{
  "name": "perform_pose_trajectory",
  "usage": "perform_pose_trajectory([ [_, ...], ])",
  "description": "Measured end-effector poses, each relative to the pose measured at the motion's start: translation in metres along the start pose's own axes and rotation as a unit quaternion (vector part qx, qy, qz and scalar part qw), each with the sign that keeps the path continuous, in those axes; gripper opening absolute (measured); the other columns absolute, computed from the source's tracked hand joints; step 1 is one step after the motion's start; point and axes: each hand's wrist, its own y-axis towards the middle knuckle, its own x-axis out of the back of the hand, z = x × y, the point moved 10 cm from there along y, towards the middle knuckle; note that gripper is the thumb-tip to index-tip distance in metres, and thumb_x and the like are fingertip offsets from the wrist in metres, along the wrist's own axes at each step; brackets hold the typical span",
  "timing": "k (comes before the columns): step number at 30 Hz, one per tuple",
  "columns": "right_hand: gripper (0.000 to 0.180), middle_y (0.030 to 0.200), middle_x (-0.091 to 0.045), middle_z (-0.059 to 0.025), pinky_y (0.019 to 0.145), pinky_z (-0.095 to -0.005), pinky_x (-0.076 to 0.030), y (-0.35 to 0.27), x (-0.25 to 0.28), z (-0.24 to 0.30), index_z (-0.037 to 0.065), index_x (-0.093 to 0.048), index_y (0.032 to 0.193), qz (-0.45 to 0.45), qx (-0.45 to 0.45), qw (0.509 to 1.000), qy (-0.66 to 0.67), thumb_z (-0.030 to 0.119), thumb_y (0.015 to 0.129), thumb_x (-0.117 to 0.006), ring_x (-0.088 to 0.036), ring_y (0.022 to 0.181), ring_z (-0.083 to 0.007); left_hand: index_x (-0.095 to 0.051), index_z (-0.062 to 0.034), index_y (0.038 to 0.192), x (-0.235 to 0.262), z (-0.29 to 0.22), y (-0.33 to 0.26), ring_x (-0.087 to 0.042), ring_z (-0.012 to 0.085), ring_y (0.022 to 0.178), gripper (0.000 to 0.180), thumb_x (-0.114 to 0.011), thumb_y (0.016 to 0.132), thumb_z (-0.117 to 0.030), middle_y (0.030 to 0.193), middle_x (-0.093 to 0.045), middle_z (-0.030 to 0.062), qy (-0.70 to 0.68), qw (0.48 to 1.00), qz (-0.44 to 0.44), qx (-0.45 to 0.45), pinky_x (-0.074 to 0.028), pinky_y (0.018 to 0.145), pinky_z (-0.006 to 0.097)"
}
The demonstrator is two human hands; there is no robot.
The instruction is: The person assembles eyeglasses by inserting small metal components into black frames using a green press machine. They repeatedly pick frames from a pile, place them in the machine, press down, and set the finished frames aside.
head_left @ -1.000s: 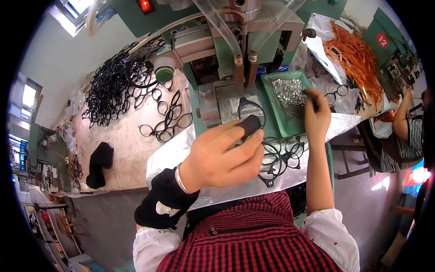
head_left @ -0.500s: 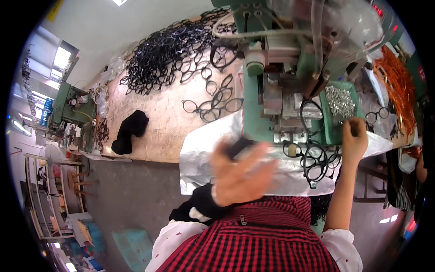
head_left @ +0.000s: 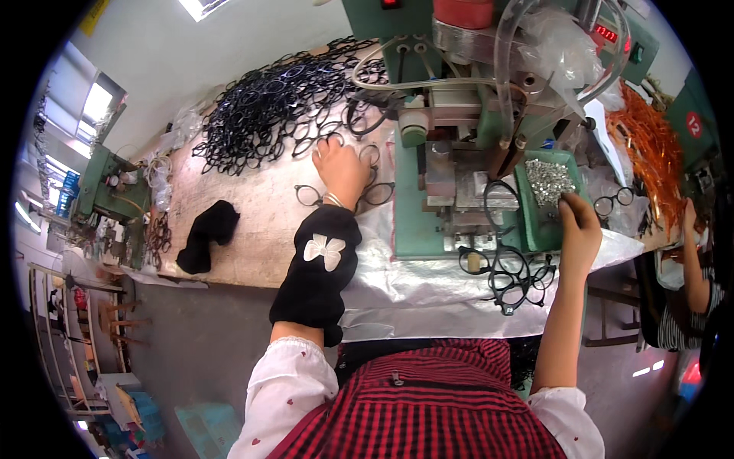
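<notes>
Here, in the head view, the left hand (head_left: 342,170) lies among slim, round-rimmed black frames (head_left: 308,205) on the scuffed tabletop (head_left: 264,218), its grip hidden; the right hand's (head_left: 579,223) curled fingers, perhaps pinching, I can't tell, meet glittering metal bits (head_left: 547,180) in a green tray (head_left: 527,220).

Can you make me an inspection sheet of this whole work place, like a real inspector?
Surface: pale worktable; silvery sheet in front of the green machine.
Things: loose black eyeglass frames by the left hand; small shiny parts in a green tray.
Clutter: big heap of black frames, black cloth, orange strips.
Hands: left at the loose frames, grip unclear; right hand with fingertips by the shiny parts, hold unclear.
Cables: clear hose on the machine.
Surroundings: another person's arm at right; another green machine at left.
</notes>
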Motion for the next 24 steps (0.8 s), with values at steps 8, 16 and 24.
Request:
perform_pose_trajectory([
  [8, 0.014, 0.095, -0.069, -0.0054, 0.087, -0.0264, -0.046, -0.037, 0.065, 0.0, -0.002, -0.07, 0.098, -0.039, 0.04, 0.996, -0.071, 0.001, 0.085, -0.067, -0.062, 0.091, -0.0134, -0.06, -0.0021, 0.087, 0.06, 0.026, -0.021, -0.06, 0.0274, 0.069, 0.018, -0.061, 0.093, -0.019, 0.078, -0.064, 0.0106, -0.316, 0.94, -0.042, 0.119, -0.046, 0.063, 0.039],
  [16, 0.036, 0.096, -0.068, -0.0057, 0.088, -0.0272, -0.047, -0.013, -0.07, 0.117, 0.0, -0.066, 0.114, 0.136, 0.093, 0.976, 0.14, 0.002, 0.078, -0.072, -0.062, 0.094, -0.0135, -0.055, -0.0015, 0.093, 0.066, 0.013, -0.032, -0.047, 0.0085, 0.066, 0.016, -0.061, 0.096, -0.016, 0.077, -0.055, 0.0015, -0.533, 0.834, -0.014, 0.143, -0.04, 0.059, 0.024],
  [24, 0.047, 0.089, -0.065, -0.0022, 0.084, -0.0228, -0.045, -0.025, -0.088, 0.105, -0.005, -0.053, 0.125, 0.143, -0.007, 0.941, 0.306, -0.003, 0.08, -0.068, -0.059, 0.088, -0.008, -0.052, -0.0046, 0.106, 0.091, -0.006, -0.085, -0.063, 0.0132, 0.083, 0.01, -0.056, 0.101, -0.013, 0.096, -0.063, 0.0073, -0.659, 0.715, -0.066, 0.223, -0.053, 0.075, 0.027],
])
